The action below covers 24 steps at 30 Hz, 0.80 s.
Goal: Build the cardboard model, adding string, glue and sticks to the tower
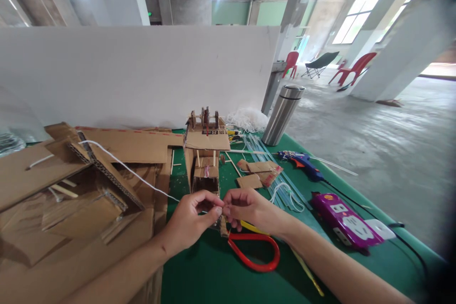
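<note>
My left hand [195, 218] is closed in a pinch. A white string [130, 167] runs from the cardboard construction [110, 171] on the left into its fingers. My right hand [249, 209] is also pinched, its fingertips meeting those of the left; what lies between them is too small to make out. Right behind the hands stands an upright cardboard model [206, 141] with sticks and small cardboard discs on top. Below the right hand lie scissors with red handles [254, 266], partly hidden by the hand and the model's base.
A glue gun [302, 161], a purple power strip [349, 223] and its black cable occupy the right side. Clear glue sticks [263, 152], cardboard scraps [261, 171] and a steel flask [283, 116] stand or lie behind. A white panel [142, 71] borders the green table.
</note>
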Each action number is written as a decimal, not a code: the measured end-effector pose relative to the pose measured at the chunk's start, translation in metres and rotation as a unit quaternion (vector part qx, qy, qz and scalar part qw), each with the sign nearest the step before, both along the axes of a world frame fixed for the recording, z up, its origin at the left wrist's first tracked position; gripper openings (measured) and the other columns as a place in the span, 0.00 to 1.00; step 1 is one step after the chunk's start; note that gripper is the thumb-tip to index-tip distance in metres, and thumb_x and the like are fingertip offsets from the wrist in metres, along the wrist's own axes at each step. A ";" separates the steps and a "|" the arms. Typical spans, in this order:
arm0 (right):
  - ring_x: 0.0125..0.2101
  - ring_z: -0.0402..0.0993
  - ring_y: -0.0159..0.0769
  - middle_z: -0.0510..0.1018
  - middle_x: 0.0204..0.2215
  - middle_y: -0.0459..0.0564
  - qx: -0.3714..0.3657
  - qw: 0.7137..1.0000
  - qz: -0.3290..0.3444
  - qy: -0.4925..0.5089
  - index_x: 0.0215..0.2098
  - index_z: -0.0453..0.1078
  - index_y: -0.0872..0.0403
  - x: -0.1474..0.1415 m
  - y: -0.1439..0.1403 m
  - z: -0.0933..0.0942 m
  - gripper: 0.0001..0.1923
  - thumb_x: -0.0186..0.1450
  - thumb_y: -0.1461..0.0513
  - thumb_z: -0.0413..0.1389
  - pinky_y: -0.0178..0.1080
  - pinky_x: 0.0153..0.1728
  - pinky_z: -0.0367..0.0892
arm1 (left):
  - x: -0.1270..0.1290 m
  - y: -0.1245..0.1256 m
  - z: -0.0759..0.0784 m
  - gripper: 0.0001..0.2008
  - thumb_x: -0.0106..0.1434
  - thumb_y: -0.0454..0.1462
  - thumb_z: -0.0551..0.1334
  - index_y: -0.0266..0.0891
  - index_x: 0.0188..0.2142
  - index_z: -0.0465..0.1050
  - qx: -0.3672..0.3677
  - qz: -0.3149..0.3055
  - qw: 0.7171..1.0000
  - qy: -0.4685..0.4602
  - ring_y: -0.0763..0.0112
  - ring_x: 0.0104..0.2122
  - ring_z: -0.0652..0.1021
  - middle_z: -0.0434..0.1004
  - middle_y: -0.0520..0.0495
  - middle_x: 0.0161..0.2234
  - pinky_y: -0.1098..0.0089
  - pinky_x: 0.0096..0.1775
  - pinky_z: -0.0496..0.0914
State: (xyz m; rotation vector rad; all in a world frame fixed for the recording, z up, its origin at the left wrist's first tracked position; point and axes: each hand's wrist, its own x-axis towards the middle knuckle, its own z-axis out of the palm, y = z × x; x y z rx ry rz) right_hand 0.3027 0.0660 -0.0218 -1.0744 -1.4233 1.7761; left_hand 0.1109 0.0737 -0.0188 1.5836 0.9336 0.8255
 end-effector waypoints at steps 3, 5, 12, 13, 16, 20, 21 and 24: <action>0.20 0.67 0.25 0.72 0.20 0.41 -0.012 1.000 -0.006 -0.001 0.26 0.67 0.56 -0.001 0.000 0.003 0.24 0.52 0.46 0.68 0.31 0.24 0.64 | 0.001 0.000 0.000 0.06 0.57 0.38 0.65 0.36 0.32 0.76 -0.010 -0.004 1.000 -0.008 0.69 0.30 0.76 0.78 0.49 0.30 0.71 0.34 0.71; 0.20 0.67 0.25 0.72 0.20 0.40 -0.015 1.000 -0.008 0.001 0.26 0.67 0.55 -0.001 0.000 0.004 0.22 0.52 0.48 0.68 0.32 0.24 0.64 | 0.001 0.000 -0.001 0.07 0.56 0.38 0.65 0.37 0.32 0.75 -0.018 -0.004 1.000 -0.011 0.70 0.29 0.76 0.78 0.49 0.29 0.71 0.33 0.70; 0.21 0.67 0.26 0.72 0.21 0.41 0.002 1.000 -0.015 0.013 0.27 0.68 0.55 -0.001 0.000 0.001 0.17 0.55 0.52 0.66 0.32 0.24 0.65 | 0.000 0.000 -0.004 0.10 0.59 0.42 0.65 0.37 0.35 0.75 -0.022 -0.009 0.999 -0.036 0.69 0.31 0.76 0.78 0.48 0.31 0.71 0.33 0.70; 0.21 0.67 0.26 0.72 0.21 0.40 0.005 1.000 -0.019 0.012 0.28 0.68 0.55 -0.001 0.000 -0.001 0.16 0.55 0.53 0.66 0.31 0.24 0.65 | -0.001 0.000 -0.004 0.10 0.60 0.43 0.65 0.37 0.36 0.75 -0.017 -0.010 0.999 -0.033 0.69 0.32 0.77 0.79 0.48 0.31 0.71 0.34 0.70; 0.22 0.68 0.27 0.72 0.22 0.41 0.018 0.999 -0.026 0.009 0.29 0.68 0.54 -0.001 0.001 -0.006 0.15 0.55 0.55 0.66 0.31 0.23 0.65 | -0.001 -0.001 -0.003 0.11 0.62 0.43 0.64 0.37 0.36 0.75 -0.004 -0.006 1.000 -0.009 0.67 0.33 0.77 0.80 0.47 0.32 0.70 0.35 0.71; 0.22 0.68 0.26 0.72 0.22 0.41 0.032 0.999 -0.022 -0.007 0.29 0.69 0.54 0.000 0.002 -0.014 0.12 0.58 0.55 0.64 0.31 0.23 0.66 | -0.001 0.001 -0.003 0.11 0.61 0.44 0.63 0.37 0.35 0.74 -0.018 -0.013 1.000 0.013 0.68 0.30 0.76 0.79 0.48 0.31 0.70 0.33 0.71; 0.21 0.69 0.26 0.73 0.21 0.41 0.034 0.999 -0.021 -0.013 0.29 0.69 0.55 0.000 0.002 -0.015 0.12 0.59 0.55 0.64 0.31 0.23 0.66 | -0.001 0.001 -0.002 0.12 0.61 0.44 0.64 0.37 0.35 0.74 -0.022 -0.017 1.000 0.013 0.69 0.30 0.76 0.78 0.48 0.30 0.70 0.33 0.71; 0.21 0.69 0.26 0.73 0.21 0.41 0.030 0.999 -0.018 -0.023 0.29 0.69 0.55 0.000 0.002 -0.015 0.14 0.58 0.54 0.64 0.31 0.23 0.66 | -0.002 0.003 -0.001 0.11 0.60 0.44 0.64 0.37 0.35 0.73 -0.029 -0.024 0.999 0.014 0.69 0.30 0.75 0.76 0.48 0.31 0.70 0.33 0.71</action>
